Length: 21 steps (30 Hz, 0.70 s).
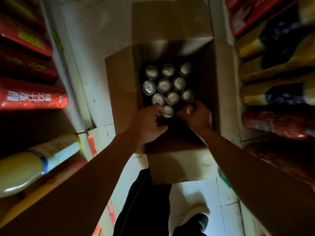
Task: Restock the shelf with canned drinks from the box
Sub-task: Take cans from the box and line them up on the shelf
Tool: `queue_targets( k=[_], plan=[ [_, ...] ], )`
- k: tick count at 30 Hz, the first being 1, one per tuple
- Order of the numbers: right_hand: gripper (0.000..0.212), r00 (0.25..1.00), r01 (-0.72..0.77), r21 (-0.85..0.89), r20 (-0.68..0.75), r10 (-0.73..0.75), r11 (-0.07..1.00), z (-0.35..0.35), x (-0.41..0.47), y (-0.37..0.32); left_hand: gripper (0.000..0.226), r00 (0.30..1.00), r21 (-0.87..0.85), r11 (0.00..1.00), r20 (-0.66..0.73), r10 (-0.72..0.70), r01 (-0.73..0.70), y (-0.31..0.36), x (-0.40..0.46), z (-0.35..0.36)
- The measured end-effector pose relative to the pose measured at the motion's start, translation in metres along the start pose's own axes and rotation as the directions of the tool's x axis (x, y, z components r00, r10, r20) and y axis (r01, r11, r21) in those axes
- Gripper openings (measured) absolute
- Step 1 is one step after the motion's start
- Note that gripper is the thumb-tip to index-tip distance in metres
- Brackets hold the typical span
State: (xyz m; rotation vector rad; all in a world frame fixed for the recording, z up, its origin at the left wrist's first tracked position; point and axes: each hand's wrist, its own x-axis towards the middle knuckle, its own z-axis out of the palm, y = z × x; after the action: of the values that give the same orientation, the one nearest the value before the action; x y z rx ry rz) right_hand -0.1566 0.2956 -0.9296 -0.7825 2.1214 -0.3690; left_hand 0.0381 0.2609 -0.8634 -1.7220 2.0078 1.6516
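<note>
An open cardboard box (pixel 122 86) stands on the floor between two shelf units. Inside it stand several drink cans with silver tops (pixel 164 85), packed upright in rows. My left hand (pixel 146 123) reaches into the near end of the box, its fingers curled around a can (pixel 167 111) at the front of the group. My right hand (pixel 198 116) is beside it, fingers closed around another can (pixel 190 109) whose top peeks out between them. Both cans still sit down in the box.
Shelves on the left hold red boxes (pixel 34 99) and a pale yellow bottle (pixel 20 171). Shelves on the right hold yellow and dark packets (pixel 279 96). The box's near flap (pixel 177 166) hangs toward me. My dark trouser leg and shoe (pixel 196 217) stand on white floor tiles.
</note>
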Motion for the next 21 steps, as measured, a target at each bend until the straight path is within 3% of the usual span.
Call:
queue_targets(
  k=[4, 7, 11, 16, 18, 21],
  plan=[
    [0.021, 0.999, -0.038, 0.324, 0.044, 0.025, 0.945, -0.099, -0.088, -0.056, 0.098, 0.982, 0.071, 0.988, 0.139, 0.127, -0.138, 0.078, -0.028, -0.013],
    [0.018, 0.997, 0.017, 0.417, 0.061, -0.047, 0.909, -0.176, -0.163, -0.102, 0.086, 0.953, 0.107, 0.961, 0.197, 0.229, -0.253, 0.157, -0.067, -0.029],
    [0.024, 0.987, 0.156, 0.457, -0.030, -0.160, 0.876, -0.284, -0.262, -0.142, 0.060, 0.933, -0.021, 0.943, 0.145, 0.330, -0.331, 0.260, -0.143, -0.056],
    [0.065, 0.953, 0.302, 0.425, -0.171, -0.252, 0.853, -0.399, -0.398, -0.145, 0.081, 0.866, -0.239, 0.864, 0.134, 0.482, -0.444, 0.395, -0.266, -0.068],
    [0.057, 0.932, 0.342, 0.445, -0.276, -0.236, 0.827, -0.446, -0.464, -0.137, 0.091, 0.798, -0.216, 0.803, 0.135, 0.587, -0.555, 0.448, -0.319, -0.057],
    [0.049, 0.868, 0.410, 0.435, -0.455, -0.197, 0.802, -0.510, -0.539, -0.120, 0.089, 0.717, -0.251, 0.727, 0.147, 0.681, -0.639, 0.517, -0.381, -0.032]
  ],
)
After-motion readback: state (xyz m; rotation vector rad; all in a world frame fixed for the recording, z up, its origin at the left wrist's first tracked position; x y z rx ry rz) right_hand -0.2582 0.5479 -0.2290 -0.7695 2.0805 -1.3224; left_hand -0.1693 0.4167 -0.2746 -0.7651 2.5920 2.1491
